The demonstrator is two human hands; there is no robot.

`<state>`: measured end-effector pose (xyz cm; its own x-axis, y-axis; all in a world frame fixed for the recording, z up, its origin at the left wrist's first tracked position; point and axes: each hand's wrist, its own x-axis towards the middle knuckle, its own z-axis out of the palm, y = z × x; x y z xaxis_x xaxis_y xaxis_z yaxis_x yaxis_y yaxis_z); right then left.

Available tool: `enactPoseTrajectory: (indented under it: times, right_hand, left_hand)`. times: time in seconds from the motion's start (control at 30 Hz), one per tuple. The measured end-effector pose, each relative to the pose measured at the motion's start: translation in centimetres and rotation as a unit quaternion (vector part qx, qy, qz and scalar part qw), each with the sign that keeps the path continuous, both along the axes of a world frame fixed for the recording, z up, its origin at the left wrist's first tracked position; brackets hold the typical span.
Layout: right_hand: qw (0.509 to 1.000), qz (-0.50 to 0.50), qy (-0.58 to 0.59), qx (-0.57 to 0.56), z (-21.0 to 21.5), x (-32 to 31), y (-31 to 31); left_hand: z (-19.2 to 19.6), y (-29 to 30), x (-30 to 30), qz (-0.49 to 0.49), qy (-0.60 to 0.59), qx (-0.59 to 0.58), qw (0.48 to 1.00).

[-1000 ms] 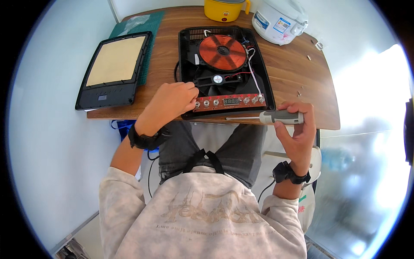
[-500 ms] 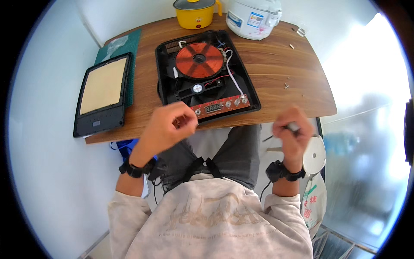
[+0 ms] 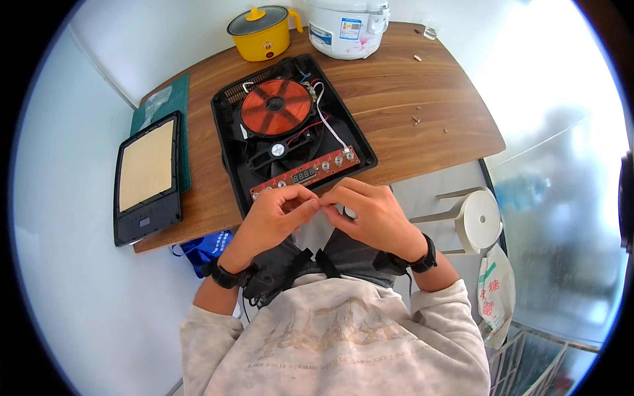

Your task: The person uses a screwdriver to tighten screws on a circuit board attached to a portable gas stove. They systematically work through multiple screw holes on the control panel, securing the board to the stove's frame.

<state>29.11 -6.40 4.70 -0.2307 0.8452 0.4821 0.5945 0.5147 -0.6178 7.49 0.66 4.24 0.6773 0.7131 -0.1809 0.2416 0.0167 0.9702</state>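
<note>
Both hands meet by the fingertips just off the near edge of an opened induction cooker base (image 3: 365, 157). My left hand (image 3: 269, 223) is closed in a pinch; whatever sits between its fingertips is too small to make out. Thumb and fingers pressed together, my right hand (image 3: 378, 216) touches the left one. A pale bit shows under the right palm, its kind unclear. Inside the black base are a copper coil (image 3: 276, 105), a fan (image 3: 278, 150) and a red-brown control board (image 3: 316, 173), whose left end lies close to my left fingers. A white cable (image 3: 328, 122) runs to the board.
The cooker's top cover (image 3: 146, 175) rests at the left, partly on a green cutting mat (image 3: 185, 155). Small screws (image 3: 416, 121) lie to the right. A yellow pot (image 3: 261, 45) and a white rice cooker (image 3: 347, 30) stand behind. Beside the table is a stool (image 3: 481, 221).
My right hand has come left from beside the table to meet the left hand; the thin dark tool it held is no longer clearly visible. The view has shifted.
</note>
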Motion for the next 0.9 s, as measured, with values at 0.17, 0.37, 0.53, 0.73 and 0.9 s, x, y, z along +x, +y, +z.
enactPoseTrajectory:
  times: [0.17, 0.37, 0.53, 0.73, 0.9]
  right_hand:
    - [0.999, 0.012, 0.031, -0.017, 1.3, 0.8, 1.9]
    - [0.962, -0.241, -0.090, -0.096, 0.7, 8.4, 10.7]
    - [0.896, -0.344, -0.220, -0.174, -2.6, 15.3, 17.5]
    - [0.872, -0.362, -0.234, -0.233, -4.3, 17.9, 20.4]
    - [0.869, -0.383, -0.241, -0.200, -6.0, 18.1, 21.6]
  left_hand:
    - [0.6, 0.2, 0.1, 0.003, -0.044, -0.030, 0.999]
    - [0.7, 0.7, -1.6, 0.079, 0.029, 0.198, 0.977]
    - [-1.0, 1.1, -5.3, 0.160, 0.155, 0.304, 0.926]
    - [-2.1, 1.1, -6.7, 0.106, 0.214, 0.380, 0.894]
    - [-2.2, 1.3, -6.7, 0.079, 0.224, 0.363, 0.901]
